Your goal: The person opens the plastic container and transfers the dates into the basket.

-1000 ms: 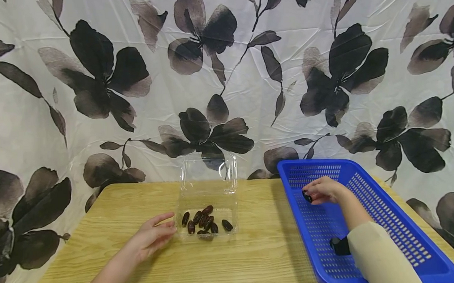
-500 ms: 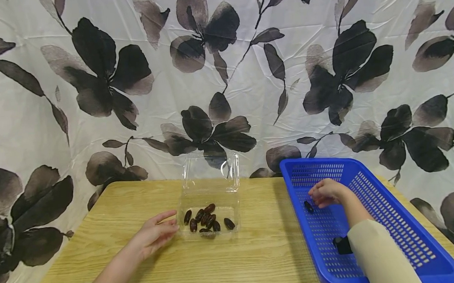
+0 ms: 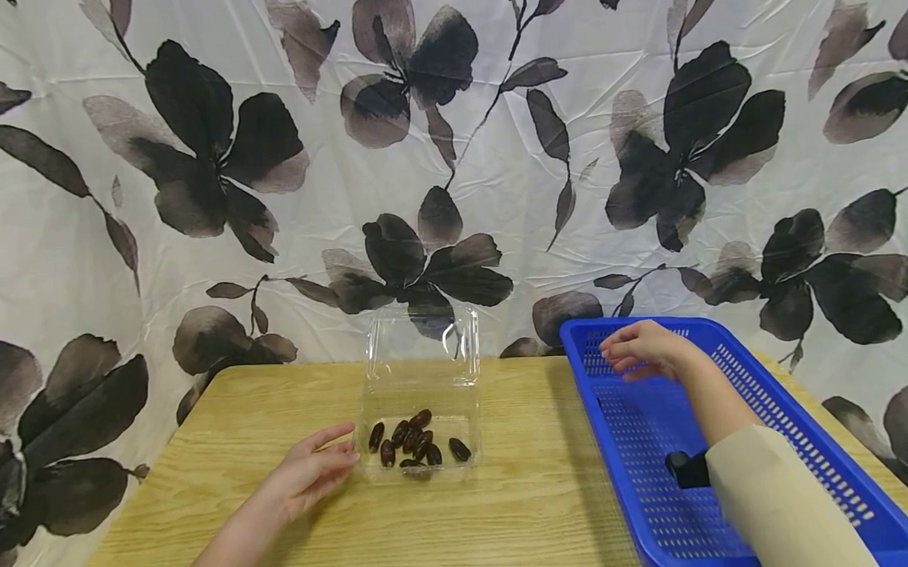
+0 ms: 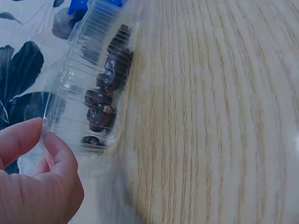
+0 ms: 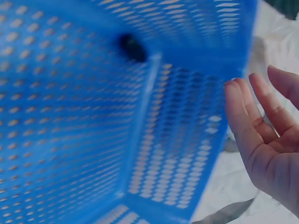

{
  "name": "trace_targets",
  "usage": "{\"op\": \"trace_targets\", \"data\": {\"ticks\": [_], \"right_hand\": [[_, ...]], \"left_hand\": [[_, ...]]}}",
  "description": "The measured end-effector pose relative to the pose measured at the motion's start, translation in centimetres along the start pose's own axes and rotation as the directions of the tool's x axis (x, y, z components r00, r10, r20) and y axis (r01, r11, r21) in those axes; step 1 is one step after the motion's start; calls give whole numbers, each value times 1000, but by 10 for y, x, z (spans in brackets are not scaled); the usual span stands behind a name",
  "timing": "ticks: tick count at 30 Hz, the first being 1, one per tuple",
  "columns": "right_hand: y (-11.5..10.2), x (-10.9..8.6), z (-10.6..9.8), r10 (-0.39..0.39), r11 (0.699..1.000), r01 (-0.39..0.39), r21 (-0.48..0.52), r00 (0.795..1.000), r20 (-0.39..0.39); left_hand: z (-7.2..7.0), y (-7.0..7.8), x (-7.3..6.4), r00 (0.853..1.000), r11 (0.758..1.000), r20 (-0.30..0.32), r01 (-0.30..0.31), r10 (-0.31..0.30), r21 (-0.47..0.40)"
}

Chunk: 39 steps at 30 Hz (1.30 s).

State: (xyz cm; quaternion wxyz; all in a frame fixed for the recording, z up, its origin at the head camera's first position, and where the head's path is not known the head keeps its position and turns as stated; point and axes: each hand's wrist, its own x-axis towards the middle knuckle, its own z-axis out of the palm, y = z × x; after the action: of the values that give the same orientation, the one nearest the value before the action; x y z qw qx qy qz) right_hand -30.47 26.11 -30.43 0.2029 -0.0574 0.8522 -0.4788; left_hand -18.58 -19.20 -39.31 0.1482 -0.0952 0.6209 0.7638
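A clear plastic clamshell box (image 3: 457, 383) stands on the table with its lid raised and several dark brown dates (image 3: 410, 439) inside. At its left side my left hand (image 3: 314, 472) pinches the edge between thumb and finger, as the left wrist view shows. Over the far end of a blue plastic basket (image 3: 616, 482) hovers my right hand (image 3: 647, 352), its fingers loosely bent and holding nothing. One blurred date (image 5: 133, 46) lies in the basket near a corner in the right wrist view.
The wooden table (image 3: 530, 514) carries the box at middle left and the long perforated basket on the right. Behind it hangs a white curtain (image 3: 265, 40) with dark flowers. A black wrist device (image 3: 687, 469) shows at the right sleeve.
My right hand let go of a date, which dropped into the basket, and then rose towards the basket's far end. The left hand stayed at the box.
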Motion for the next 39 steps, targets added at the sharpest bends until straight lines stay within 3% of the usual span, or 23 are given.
{"op": "trace_targets", "data": {"ticks": [10, 16, 22, 28, 39], "right_hand": [[-49, 5, 22, -107, 994, 108, -13, 992, 69], [-72, 13, 54, -142, 990, 144, -5, 980, 140], [-92, 17, 91, -145, 984, 163, -76, 969, 202], [-96, 27, 127, -131, 984, 156, -91, 962, 239], [-79, 40, 193, -130, 966, 178, -186, 961, 244]], "left_hand": [[1, -1, 0, 1000, 1000, 4, -5, 5, 14], [-1, -4, 1, 1000, 1000, 12, -1, 1, -12], [-1, -3, 1, 1000, 1000, 17, -4, 4, -20], [0, -2, 0, 1000, 1000, -1, -8, 8, -4], [3, -1, -3, 1000, 1000, -13, -10, 10, -14]]}}
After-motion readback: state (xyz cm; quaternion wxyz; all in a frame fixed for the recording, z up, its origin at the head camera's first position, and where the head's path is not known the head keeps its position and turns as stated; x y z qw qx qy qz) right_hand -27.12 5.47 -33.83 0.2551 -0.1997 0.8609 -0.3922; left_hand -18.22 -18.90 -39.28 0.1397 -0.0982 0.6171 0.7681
